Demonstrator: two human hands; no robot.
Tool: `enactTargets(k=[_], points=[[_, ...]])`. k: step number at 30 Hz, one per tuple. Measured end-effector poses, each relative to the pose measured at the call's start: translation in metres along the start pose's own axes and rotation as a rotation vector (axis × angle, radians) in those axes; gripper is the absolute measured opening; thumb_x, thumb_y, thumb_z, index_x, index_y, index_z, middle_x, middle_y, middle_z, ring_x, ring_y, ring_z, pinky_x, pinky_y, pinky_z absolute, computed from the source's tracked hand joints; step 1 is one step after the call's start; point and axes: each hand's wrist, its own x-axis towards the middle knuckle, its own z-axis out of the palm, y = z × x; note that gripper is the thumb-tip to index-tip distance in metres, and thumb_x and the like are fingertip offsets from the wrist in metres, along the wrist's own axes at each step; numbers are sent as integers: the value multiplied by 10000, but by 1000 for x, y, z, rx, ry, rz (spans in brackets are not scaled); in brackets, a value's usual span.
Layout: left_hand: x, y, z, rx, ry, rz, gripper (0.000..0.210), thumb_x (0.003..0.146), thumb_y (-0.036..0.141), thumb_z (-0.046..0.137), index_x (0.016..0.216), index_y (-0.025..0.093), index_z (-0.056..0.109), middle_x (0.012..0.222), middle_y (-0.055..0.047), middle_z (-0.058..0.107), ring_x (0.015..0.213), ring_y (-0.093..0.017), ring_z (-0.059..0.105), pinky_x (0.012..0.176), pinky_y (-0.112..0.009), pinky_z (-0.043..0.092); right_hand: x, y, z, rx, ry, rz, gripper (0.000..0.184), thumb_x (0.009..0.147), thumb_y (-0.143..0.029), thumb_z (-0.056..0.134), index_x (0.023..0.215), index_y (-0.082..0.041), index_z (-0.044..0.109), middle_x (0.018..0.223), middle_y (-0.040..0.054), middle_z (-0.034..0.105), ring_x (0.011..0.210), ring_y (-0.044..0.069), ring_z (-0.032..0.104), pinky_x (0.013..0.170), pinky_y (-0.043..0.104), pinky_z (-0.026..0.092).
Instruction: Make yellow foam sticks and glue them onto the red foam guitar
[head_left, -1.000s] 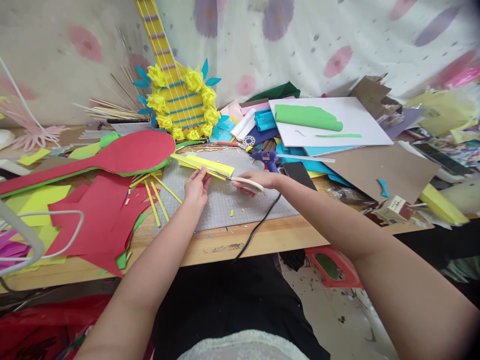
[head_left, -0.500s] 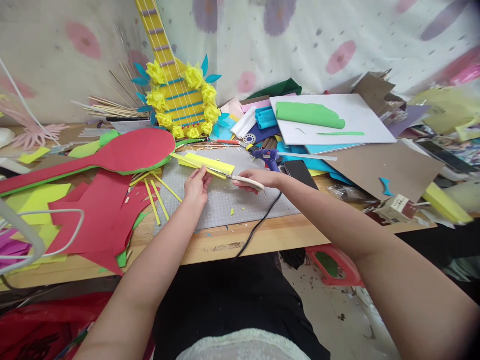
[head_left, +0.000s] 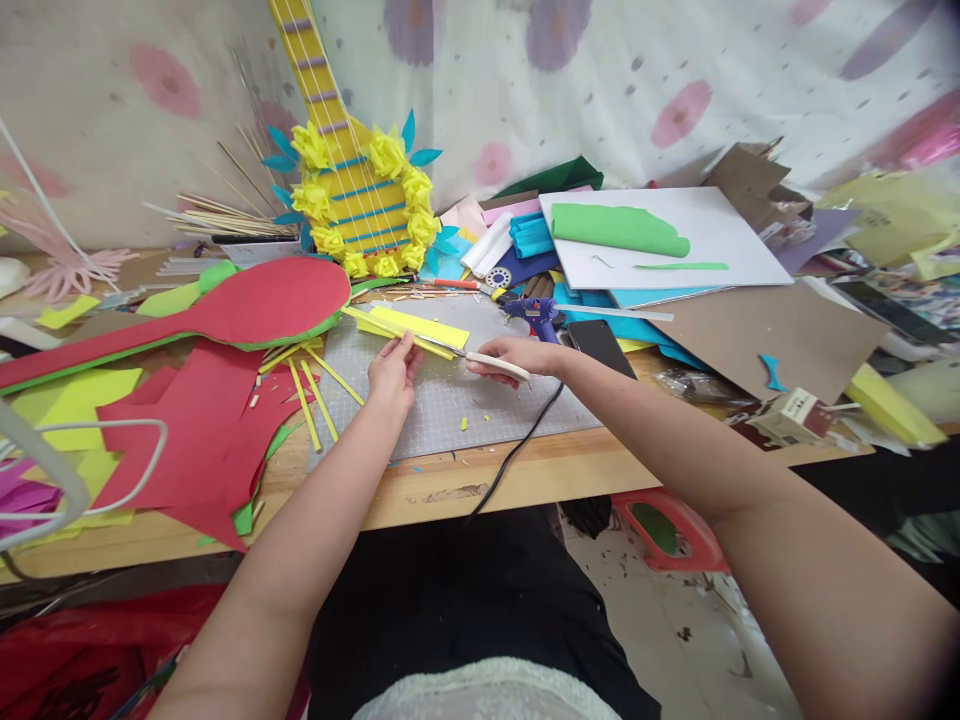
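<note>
My left hand (head_left: 394,370) pinches a strip of yellow paper (head_left: 435,328) over the grey cutting mat (head_left: 442,410). White-handled scissors (head_left: 499,365) are in my right hand (head_left: 517,355), their blades lying along the paper and pointing left. Whether the blades are fully closed is hard to make out. Several narrow yellow strips (head_left: 322,402) lie fanned out left of my left hand. A few tiny yellow scraps (head_left: 464,424) rest on the mat below the scissors.
A purple glue gun (head_left: 536,315) lies behind my right hand, its black cord (head_left: 517,450) crossing the mat. At left is a red paper guitar shape (head_left: 277,300); a yellow flowered guitar (head_left: 360,205) stands behind. A dark phone (head_left: 600,345) lies right.
Hardly anything differs. My right hand and the scissors have shifted very slightly, while my left hand keeps its pinch on the yellow paper.
</note>
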Motion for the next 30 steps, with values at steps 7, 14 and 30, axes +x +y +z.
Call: enactTargets(k=[7, 14, 30], points=[[-1, 1, 1, -15, 2, -20, 105, 737, 82, 633, 685, 152, 574, 605, 35, 604, 528, -38, 561, 640, -166, 489, 4, 2, -2, 57, -70, 1, 493, 717, -620, 547, 701, -130, 500, 526, -33, 477, 406, 53, 455, 373, 177, 380], [1, -1, -3, -42, -86, -71, 83, 748, 88, 625, 709, 151, 588, 623, 33, 625, 545, -39, 585, 612, -155, 485, 11, 7, -11, 182, -291, -57, 531, 775, -650, 425, 753, -129, 523, 540, -15, 506, 438, 69, 484, 429, 197, 438], [2, 2, -5, -26, -75, -92, 93, 729, 88, 646, 694, 148, 585, 601, 29, 620, 530, -43, 585, 615, -161, 493, 31, -13, -15, 151, -282, -3, 536, 740, -670, 461, 731, -135, 506, 518, -28, 457, 429, 61, 453, 391, 178, 397]])
